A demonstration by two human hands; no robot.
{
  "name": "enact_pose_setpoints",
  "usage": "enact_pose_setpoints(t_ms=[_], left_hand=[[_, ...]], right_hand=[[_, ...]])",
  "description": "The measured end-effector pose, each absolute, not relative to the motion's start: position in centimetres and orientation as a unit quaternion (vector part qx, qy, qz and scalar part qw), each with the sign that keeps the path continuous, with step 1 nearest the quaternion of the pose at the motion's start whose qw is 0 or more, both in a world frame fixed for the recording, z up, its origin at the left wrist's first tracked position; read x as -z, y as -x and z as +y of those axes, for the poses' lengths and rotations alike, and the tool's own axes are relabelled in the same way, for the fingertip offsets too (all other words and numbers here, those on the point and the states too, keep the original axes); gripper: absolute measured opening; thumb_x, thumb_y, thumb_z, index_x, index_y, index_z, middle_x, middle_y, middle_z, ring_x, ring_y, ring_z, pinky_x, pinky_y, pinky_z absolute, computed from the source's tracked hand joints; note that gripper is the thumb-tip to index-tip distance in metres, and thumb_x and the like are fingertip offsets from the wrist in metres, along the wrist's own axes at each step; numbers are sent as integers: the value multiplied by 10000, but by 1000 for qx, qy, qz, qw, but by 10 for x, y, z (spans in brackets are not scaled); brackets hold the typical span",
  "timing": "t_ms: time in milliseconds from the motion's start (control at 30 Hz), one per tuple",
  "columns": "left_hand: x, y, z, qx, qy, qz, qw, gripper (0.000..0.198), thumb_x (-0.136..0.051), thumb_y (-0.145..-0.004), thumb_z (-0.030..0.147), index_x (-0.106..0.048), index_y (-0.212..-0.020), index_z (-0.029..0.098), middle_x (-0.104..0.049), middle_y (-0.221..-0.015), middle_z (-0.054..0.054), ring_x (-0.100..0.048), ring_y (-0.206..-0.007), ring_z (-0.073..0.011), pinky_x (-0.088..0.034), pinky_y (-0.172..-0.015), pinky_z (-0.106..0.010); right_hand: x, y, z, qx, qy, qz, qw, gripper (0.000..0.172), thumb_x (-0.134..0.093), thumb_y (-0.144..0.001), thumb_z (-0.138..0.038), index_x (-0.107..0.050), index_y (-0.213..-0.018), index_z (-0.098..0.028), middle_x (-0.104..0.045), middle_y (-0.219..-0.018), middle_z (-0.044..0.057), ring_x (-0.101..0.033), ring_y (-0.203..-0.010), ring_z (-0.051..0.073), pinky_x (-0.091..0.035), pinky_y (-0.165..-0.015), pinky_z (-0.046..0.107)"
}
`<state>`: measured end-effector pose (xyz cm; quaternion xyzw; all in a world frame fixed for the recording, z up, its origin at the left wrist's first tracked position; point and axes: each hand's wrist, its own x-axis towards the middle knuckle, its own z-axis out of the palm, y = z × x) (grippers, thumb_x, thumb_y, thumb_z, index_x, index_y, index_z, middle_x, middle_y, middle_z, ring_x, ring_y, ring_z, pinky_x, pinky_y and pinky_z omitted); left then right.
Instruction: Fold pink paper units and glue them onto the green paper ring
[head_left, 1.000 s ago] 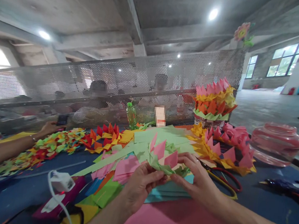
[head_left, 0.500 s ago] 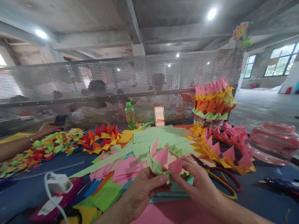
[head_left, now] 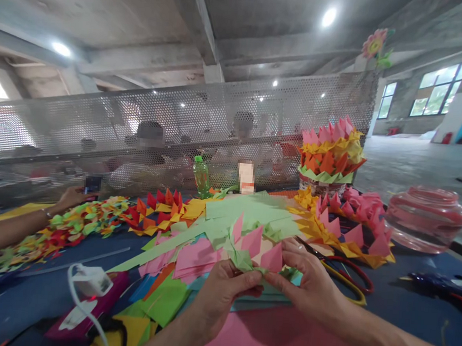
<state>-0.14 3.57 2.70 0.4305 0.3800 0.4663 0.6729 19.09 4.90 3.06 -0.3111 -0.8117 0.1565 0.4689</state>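
Between my two hands is a folded paper flower ring (head_left: 251, 242), with pink pointed petals standing up from a light green base. My left hand (head_left: 228, 287) pinches its near left edge between thumb and fingers. On the right side, my right hand (head_left: 299, 269) grips the same ring, thumb close to the left thumb; the far fingers are partly hidden behind the petals. Under the hands lie light blue sheets and a large pink paper sheet (head_left: 282, 334). Scissors (head_left: 348, 283) with red and yellow handles rest just right of my right hand.
Paper rings and sheets spread across the blue table. At the right stand a tiered paper flower basket (head_left: 330, 157), a pink clear jar (head_left: 425, 220) and a glue gun (head_left: 442, 283). A purple power strip (head_left: 88, 311) lies front left; another person's arm (head_left: 14, 230) holds a phone. A green bottle (head_left: 201, 177) stands behind.
Both hands keep their pinch on the paper ring, with only slight shifts of thumbs and fingers. The view has moved very slightly; everything else stays in place.
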Motion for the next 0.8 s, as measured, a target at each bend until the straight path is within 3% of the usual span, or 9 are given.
enact_pose_setpoints(t_ms=[133,300,633,800], left_hand=[[-25,0,37,-482,-426,379,666,309,-947,-573,355,-799,-748,146,-719,-712,-37,-586,-636,-119,-464,-633,-228],[-22,-1,38,-506,-415,360,665,297,-956,-563,341,-799,-751,172,-669,-669,8,-500,-609,-74,-396,-613,-193],[-17,1,40,-505,-415,316,687,211,-926,-641,277,-782,-745,163,-665,-694,8,-501,-651,-84,-403,-670,-202],[-25,-3,34,-498,-441,280,692,271,-917,-650,294,-790,-848,161,-708,-772,-21,-553,-721,-121,-437,-778,-235]], right_hand=[[-29,-192,52,-142,330,-806,471,249,-678,-911,-272,-635,-678,-192,-582,-728,7,-544,-767,182,-412,-720,300],[-30,-193,55,-172,345,-801,458,183,-665,-926,-316,-708,-780,-216,-655,-822,24,-580,-834,202,-442,-775,322],[-30,-190,48,-180,330,-813,446,116,-678,-913,-234,-714,-808,-200,-615,-818,27,-559,-838,203,-434,-768,322],[-32,-189,44,-168,287,-819,467,108,-665,-922,-212,-703,-822,-198,-634,-857,29,-561,-846,193,-423,-803,333]])
